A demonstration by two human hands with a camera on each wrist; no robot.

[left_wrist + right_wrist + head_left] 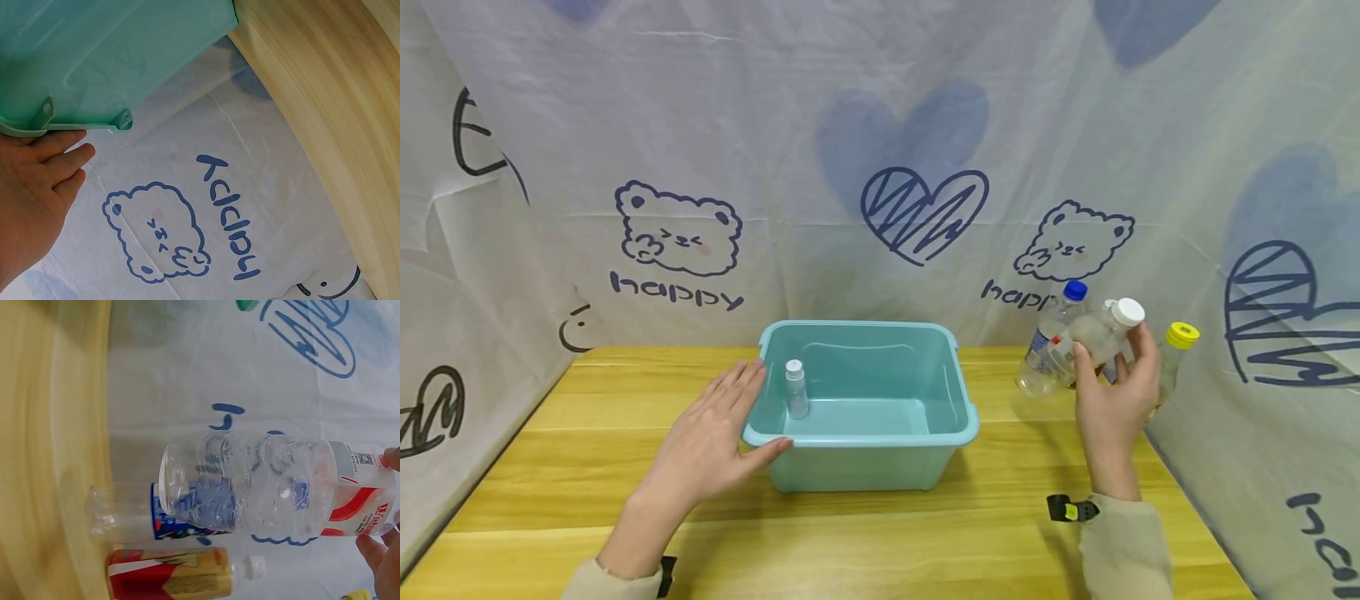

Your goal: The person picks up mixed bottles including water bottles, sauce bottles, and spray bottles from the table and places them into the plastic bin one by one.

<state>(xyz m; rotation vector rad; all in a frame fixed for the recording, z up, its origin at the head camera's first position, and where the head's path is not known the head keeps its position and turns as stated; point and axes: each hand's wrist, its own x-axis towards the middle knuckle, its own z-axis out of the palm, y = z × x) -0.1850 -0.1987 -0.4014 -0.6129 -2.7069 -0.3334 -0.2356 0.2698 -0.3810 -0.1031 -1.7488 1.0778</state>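
Note:
My right hand [1116, 392] grips a clear plastic bottle [269, 484] with a red-and-white label by its upper part. In the head view this bottle leans with its white cap up to the right, lifted off the table. My left hand [707, 437] lies with straight fingers at the left corner of a teal plastic bin [880, 467], thumb at the front rim. From the left wrist view, the left fingers [62, 147] touch the bin's rim from outside. Inside the bin, a small clear bottle [797, 393] with a white cap stands upright near the left wall.
Behind the held bottle stand a blue-capped bottle [1037, 367] and a bottle with a red and gold label [172, 574]. A yellow-capped bottle [1172, 358] is at the right. The wooden table [865, 542] meets a printed cloth [790, 108] at its back and sides.

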